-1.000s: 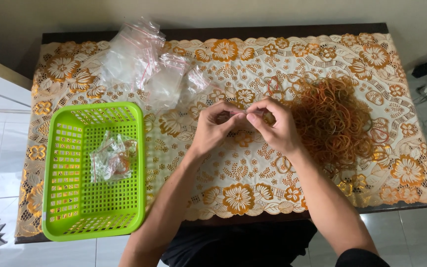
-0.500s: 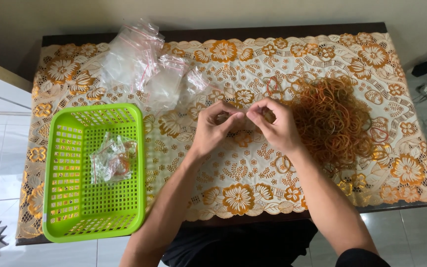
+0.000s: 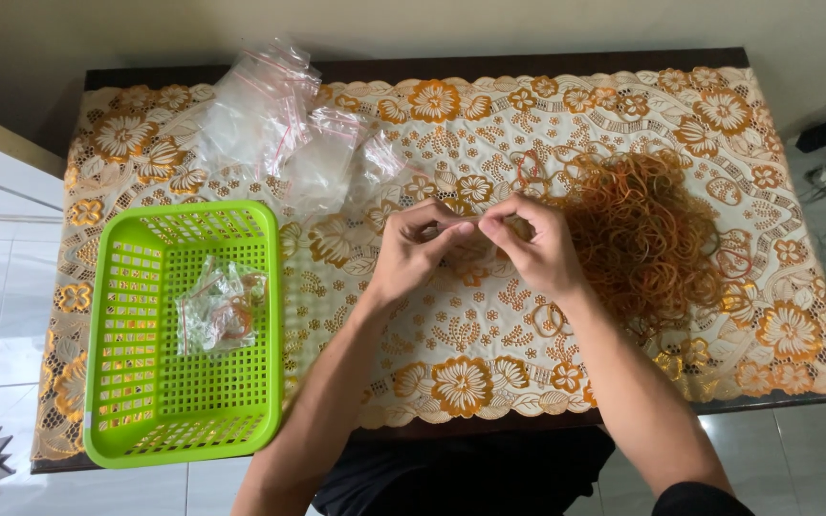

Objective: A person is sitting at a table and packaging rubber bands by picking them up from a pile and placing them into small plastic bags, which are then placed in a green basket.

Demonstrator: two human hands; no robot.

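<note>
Currently, both hands are held together above the middle of the desk (image 3: 489, 57), which is covered by a lace cloth (image 3: 451, 325) with orange flowers. The left hand (image 3: 411, 250) and the right hand (image 3: 530, 247) meet fingertip to fingertip, each curled nearly closed into a pinch. A small item, apparently one or a few rubber bands, is pinched between them; it is mostly hidden by the fingers, so its exact form cannot be told. The main pile of rubber bands (image 3: 647, 229), orange-brown and loosely tangled, lies directly to the right of the hands, with its near-left edge just beside the right hand. The right hand is therefore clearly the nearer one to the pile; the left hand is separated from it by the right hand. The pile is spread roughly as a broad mound, with no marked long axis, and a few stray bands are scattered on the cloth at its edges. A heap of clear plastic bags (image 3: 284, 129) with red seal strips lies at the far left of the desk, beyond and to the left of the left hand, well apart from both hands. A green basket (image 3: 121, 420) sits at the near left, overhanging the desk edge slightly, and a small filled bag (image 3: 217, 308) rests inside it. The left hand is the nearer one to the basket and to the bags.
</note>
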